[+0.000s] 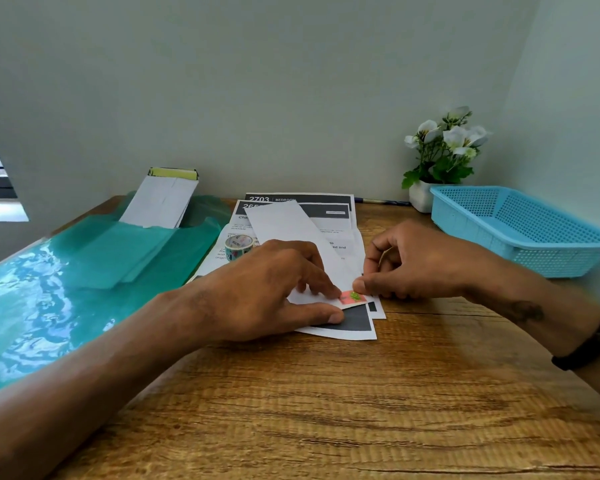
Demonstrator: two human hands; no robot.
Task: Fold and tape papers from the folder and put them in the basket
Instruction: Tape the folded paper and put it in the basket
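Mid-bench, on 2 printed sheets [340, 327]: my left hand [267, 289] lies flat, fingers spread, pressing down the folded paper [291, 220]. My right hand [413, 261] curls, thumb and forefinger pinching a pink tape strip [352, 297] at the paper's near end. Tape roll [239, 246] sits behind my left hand. Green folder [84, 271] left, blue basket [520, 226] right.

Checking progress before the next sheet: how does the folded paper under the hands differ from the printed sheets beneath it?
The folded paper is a narrow strip showing a blank white face; the printed sheets lie flat and unfolded, with dark headers and text. The folded paper carries a piece of patterned tape at its near end; the printed sheets show none. Both are white paper on the table.
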